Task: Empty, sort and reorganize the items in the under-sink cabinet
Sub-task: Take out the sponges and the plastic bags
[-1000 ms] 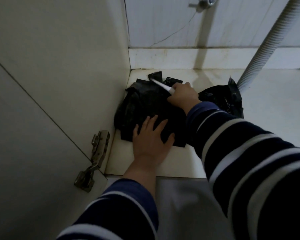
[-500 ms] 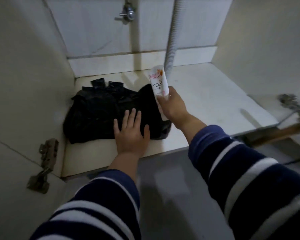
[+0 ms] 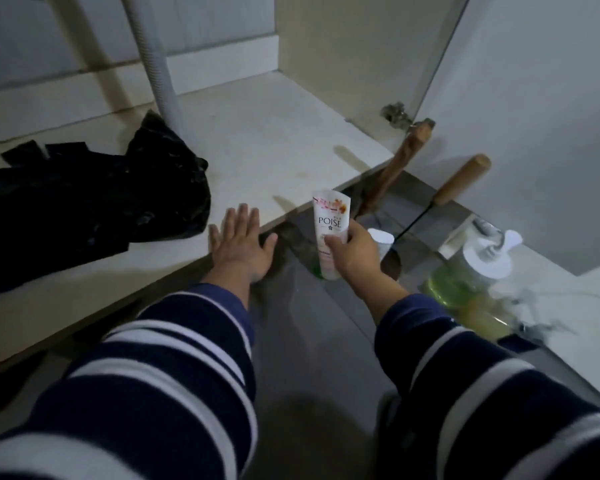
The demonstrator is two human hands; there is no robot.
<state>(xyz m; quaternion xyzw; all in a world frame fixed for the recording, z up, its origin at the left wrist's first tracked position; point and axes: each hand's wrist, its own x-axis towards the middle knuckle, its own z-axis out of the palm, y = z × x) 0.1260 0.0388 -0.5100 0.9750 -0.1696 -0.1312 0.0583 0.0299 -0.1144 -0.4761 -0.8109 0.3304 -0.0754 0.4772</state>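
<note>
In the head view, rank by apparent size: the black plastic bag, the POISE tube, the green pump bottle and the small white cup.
1. black plastic bag, by far the largest.
2. green pump bottle, blurred and nearer the camera, so its lead over the tube is unsure.
3. POISE tube, partly hidden by the right hand.
4. small white cup, mostly hidden.

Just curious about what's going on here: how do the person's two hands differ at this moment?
The left hand lies flat with straight, spread fingers on the front edge of the cabinet floor; the right hand curls its fingers round a white tube. The left hand holds nothing; the right hand holds the tube upright, out over the grey floor in front of the cabinet. Both come from navy sleeves with white stripes.
</note>
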